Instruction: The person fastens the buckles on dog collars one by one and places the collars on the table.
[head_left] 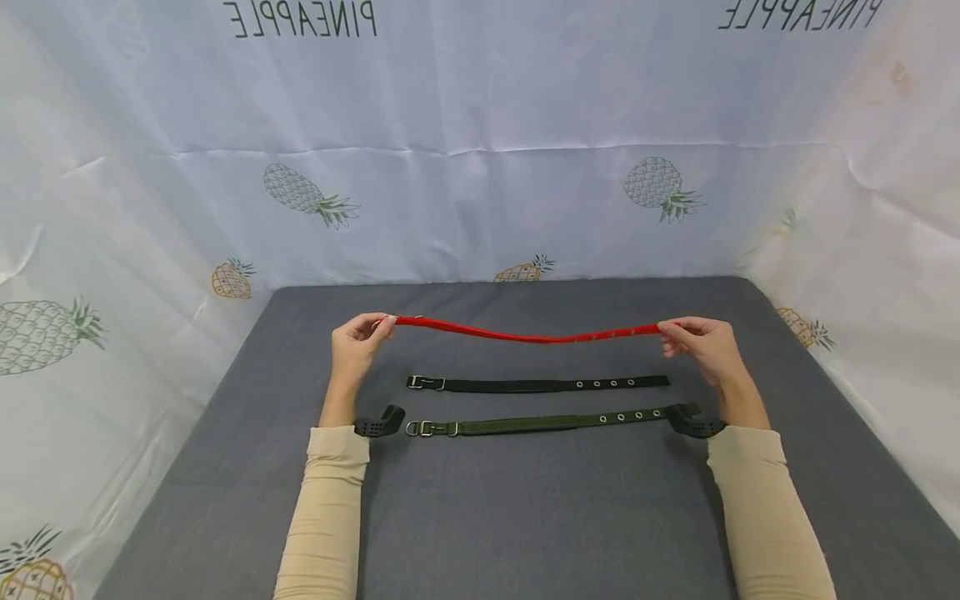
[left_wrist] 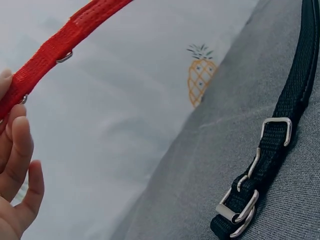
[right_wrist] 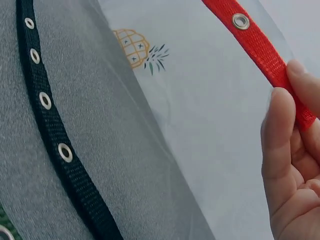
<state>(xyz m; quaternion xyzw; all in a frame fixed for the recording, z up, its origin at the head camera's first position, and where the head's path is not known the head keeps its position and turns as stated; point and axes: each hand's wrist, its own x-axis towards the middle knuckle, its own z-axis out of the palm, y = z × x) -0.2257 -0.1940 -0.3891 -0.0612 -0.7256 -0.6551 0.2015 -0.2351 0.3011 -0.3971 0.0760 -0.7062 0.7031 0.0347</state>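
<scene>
A red pet collar (head_left: pixel 517 337) is stretched lengthwise between both hands above the far part of the table, sagging slightly in the middle. My left hand (head_left: pixel 355 346) pinches its buckle end, and metal rings show along the red webbing (left_wrist: pixel 47 57) in the left wrist view. At the eyelet end, my right hand (head_left: pixel 705 343) pinches the tip between thumb and fingers; a metal eyelet (right_wrist: pixel 240 21) shows near it. Below, a black collar (head_left: pixel 517 386) lies straight on the table, buckle to the left, eyelets to the right. Nearer me lies a green collar (head_left: pixel 517 426), parallel to it.
A grey cloth covers the table (head_left: pixel 525 517). White curtains (head_left: pixel 480 100) with printed pineapples hang behind it and at both sides. Black wrist mounts (head_left: pixel 381 422) are on both wrists; the right one overlaps the green collar's tip in the head view.
</scene>
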